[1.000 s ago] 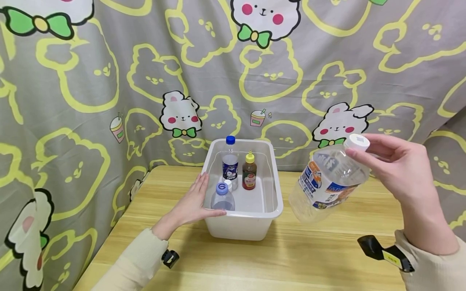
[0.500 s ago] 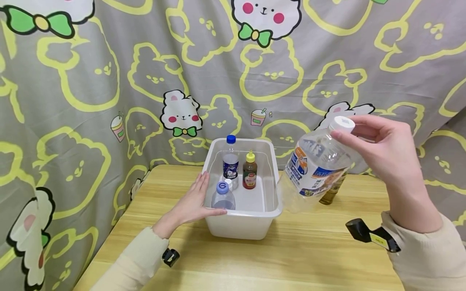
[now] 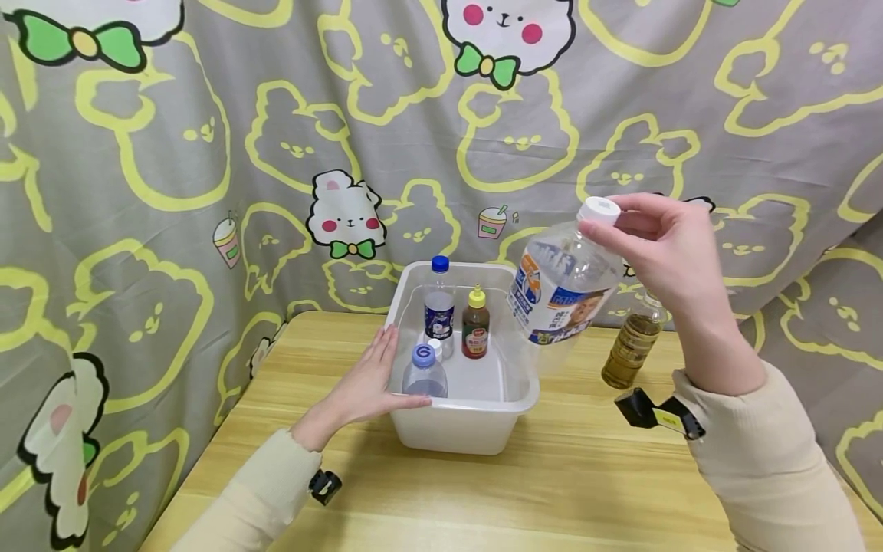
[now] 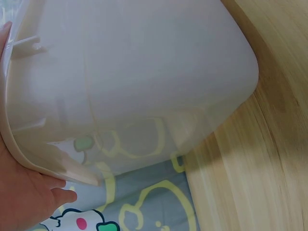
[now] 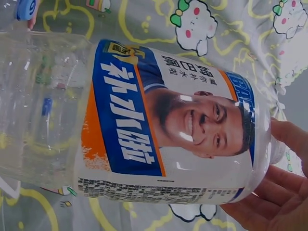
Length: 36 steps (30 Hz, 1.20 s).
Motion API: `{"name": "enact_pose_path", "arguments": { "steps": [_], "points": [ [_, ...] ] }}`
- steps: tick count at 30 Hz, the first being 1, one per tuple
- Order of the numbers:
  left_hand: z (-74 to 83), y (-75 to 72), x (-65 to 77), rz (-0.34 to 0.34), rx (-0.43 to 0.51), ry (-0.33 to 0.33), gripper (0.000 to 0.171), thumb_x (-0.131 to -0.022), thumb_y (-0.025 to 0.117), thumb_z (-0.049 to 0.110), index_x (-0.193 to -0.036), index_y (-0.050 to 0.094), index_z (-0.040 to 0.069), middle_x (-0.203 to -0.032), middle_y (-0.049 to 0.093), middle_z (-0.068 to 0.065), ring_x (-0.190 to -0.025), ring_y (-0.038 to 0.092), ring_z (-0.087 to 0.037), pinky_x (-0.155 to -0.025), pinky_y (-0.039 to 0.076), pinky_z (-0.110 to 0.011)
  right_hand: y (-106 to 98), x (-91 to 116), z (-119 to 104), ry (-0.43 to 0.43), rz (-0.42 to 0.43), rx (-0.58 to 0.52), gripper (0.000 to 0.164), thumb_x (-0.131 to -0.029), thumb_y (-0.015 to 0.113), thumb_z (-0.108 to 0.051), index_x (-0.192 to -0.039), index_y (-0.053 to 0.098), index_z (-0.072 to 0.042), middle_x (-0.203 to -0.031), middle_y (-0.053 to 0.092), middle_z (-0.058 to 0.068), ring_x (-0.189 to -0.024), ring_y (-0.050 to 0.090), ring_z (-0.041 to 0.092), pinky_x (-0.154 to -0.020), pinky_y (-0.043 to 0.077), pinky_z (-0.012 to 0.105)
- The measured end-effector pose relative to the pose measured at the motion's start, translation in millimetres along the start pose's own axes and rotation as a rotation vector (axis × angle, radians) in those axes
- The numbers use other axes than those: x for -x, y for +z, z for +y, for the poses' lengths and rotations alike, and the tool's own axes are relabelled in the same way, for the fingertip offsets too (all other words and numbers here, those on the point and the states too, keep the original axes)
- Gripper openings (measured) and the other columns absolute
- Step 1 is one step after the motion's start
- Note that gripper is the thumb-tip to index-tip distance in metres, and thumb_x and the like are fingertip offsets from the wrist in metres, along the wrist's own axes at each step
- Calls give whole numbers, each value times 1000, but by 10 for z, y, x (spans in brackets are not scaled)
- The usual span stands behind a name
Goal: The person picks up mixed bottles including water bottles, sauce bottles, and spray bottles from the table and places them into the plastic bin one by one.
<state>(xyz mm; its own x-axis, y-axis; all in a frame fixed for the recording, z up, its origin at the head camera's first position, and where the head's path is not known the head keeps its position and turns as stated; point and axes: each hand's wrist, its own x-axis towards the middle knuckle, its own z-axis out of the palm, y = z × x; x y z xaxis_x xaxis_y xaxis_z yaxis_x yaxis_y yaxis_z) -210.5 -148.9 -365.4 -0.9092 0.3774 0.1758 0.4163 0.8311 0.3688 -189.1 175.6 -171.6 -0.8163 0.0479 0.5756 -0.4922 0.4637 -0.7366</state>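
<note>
My right hand (image 3: 672, 249) pinches the white cap of a large clear plastic bottle (image 3: 562, 295), which hangs tilted, its lower end over the right rim of a pale plastic tub (image 3: 455, 429). The bottle's wrap label (image 5: 168, 125) fills much of the right wrist view. My left hand (image 3: 366, 383) rests on the tub's near-left corner, thumb along the front rim and fingers straight along the left side. Inside the tub stand a blue-capped bottle (image 3: 439, 314), a yellow-capped sauce bottle (image 3: 475, 330) and a clear bottle with a lilac cap (image 3: 424, 374). Another white cap (image 3: 435, 349) shows behind the lilac one.
On the wooden table (image 3: 566, 491), right of the tub, stands a bottle of amber liquid (image 3: 631, 349), its top partly behind my right hand. A patterned grey curtain (image 3: 414, 115) hangs behind the table and along its left side.
My right hand has carried the large bottle left and upward, from right of the tub to its right rim. This uncovers the amber bottle. My left hand stays on the tub.
</note>
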Motion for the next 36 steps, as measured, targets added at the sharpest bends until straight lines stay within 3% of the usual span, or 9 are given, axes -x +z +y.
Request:
{"name": "enact_pose_path", "arguments": {
  "steps": [6,15,36],
  "points": [
    [-8,5,-3,-6,1,-5,123,-60,48,80,-140,7,-4,-146,2,-18,-133,-3,-26,-106,11,-41,169,-63,22,0,10,16,37,-71,75,-25,-100,66,-4,-76,65,-14,-72,62,2,-57,47,15],
    [-5,3,0,-4,0,-3,122,-60,48,80,-140,7,-4,-146,3,-18,-133,-3,-26,-106,11,-41,406,-131,99,23,28,-29,39,-70,75,-25,-100,65,-3,-90,68,6,-77,63,5,-68,50,19],
    [1,8,2,0,-12,-5,123,-60,46,81,-140,8,-4,-146,3,-18,-133,-2,-26,-106,11,-40,816,-136,495,-2,12,27,41,-73,72,-33,-102,66,-4,-94,67,10,-84,63,17,-71,49,24]
  ]
}}
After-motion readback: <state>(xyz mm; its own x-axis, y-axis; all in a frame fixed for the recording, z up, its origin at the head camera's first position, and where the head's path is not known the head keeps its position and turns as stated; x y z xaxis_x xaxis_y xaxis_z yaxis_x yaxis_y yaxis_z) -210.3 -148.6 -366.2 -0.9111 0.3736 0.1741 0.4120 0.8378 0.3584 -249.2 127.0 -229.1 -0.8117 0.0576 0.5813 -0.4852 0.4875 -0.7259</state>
